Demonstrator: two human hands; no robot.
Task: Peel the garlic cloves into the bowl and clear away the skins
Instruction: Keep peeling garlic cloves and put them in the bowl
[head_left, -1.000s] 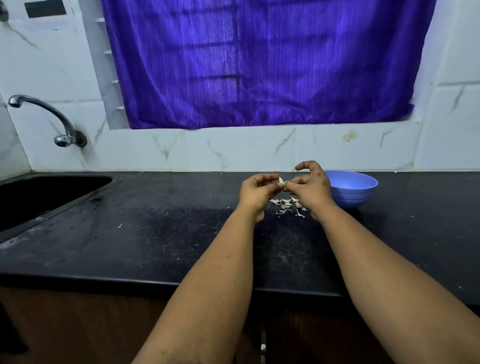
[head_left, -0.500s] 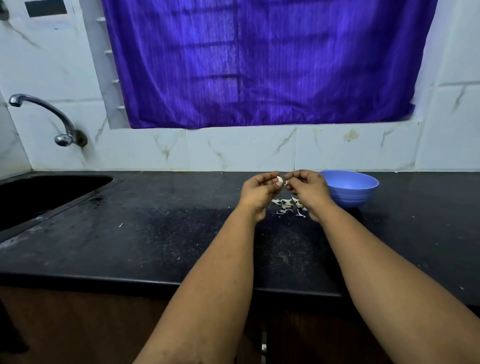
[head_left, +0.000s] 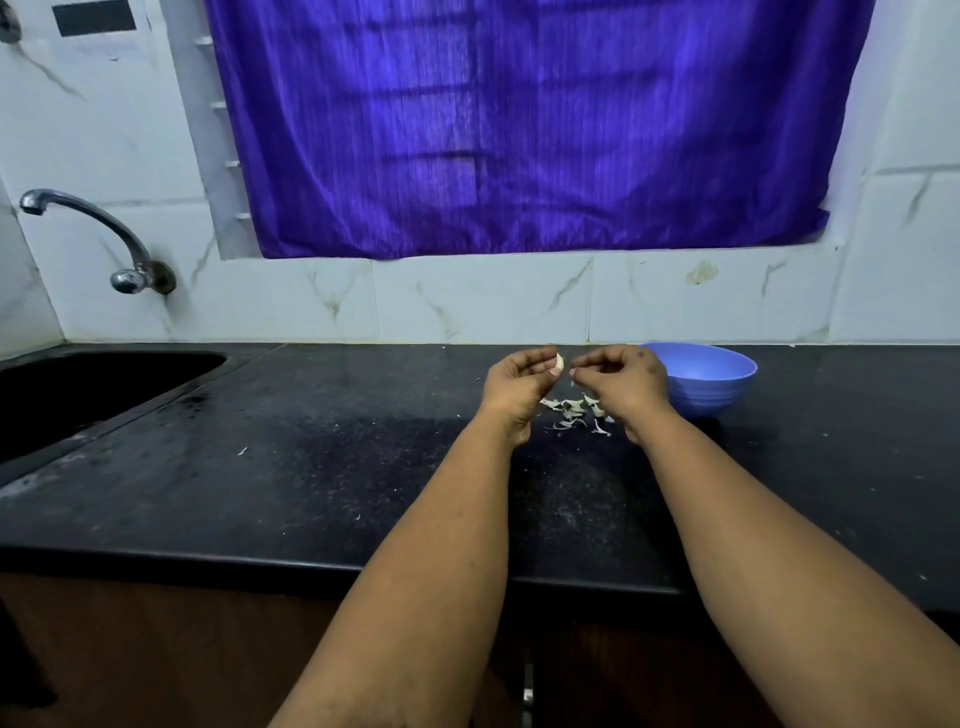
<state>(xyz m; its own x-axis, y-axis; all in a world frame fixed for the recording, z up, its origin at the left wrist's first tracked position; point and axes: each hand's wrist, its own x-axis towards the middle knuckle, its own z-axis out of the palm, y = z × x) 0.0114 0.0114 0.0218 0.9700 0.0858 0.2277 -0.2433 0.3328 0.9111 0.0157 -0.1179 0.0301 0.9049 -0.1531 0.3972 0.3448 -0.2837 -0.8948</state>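
Both hands are raised just above the black stone table (head_left: 322, 467), close together but apart. The left hand (head_left: 519, 382) pinches a small pale garlic clove (head_left: 559, 364) at its fingertips, fingers curled around it. The right hand (head_left: 621, 379) has its fingers curled with the tips drawn together; whether a scrap of skin is pinched there cannot be told. Directly below the hands, a loose pile of thin whitish garlic skins (head_left: 571, 413) lies on the table. A round light-blue plastic bowl (head_left: 706, 379) stands just beside the right hand; its contents are not visible. A black sink (head_left: 93, 395) and a chrome wall tap (head_left: 98, 228) occupy the left end.
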